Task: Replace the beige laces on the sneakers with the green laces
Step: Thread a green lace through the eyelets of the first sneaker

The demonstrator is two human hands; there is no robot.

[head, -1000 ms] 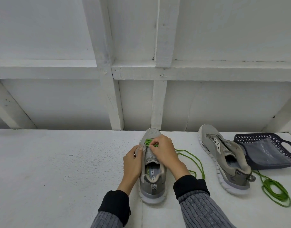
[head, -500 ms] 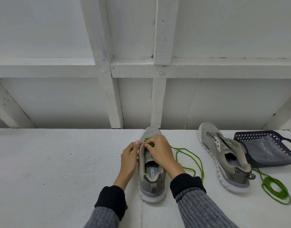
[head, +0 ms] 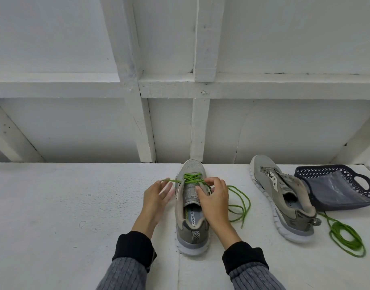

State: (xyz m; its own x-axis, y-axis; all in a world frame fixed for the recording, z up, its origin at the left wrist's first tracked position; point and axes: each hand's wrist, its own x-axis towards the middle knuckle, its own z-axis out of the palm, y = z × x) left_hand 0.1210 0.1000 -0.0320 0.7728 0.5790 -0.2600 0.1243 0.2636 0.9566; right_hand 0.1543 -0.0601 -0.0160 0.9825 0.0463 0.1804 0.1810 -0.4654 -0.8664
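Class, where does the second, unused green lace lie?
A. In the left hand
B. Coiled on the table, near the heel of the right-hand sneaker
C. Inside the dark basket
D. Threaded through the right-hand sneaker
B: the coiled green lace lies on the table by the unlaced sneaker.

White painted tabletop (head: 54, 206), surface rough and lightly scuffed. Resting on it: one grey sneaker (head: 191, 222) at centre, toe to the far edge, partly laced in green, the lace's loose length (head: 241, 204) lying just right of it. Second grey sneaker (head: 282, 204) further right, unlaced. Dark perforated basket (head: 334, 187) at far right, tipped. Coiled green lace (head: 347, 237) near right.
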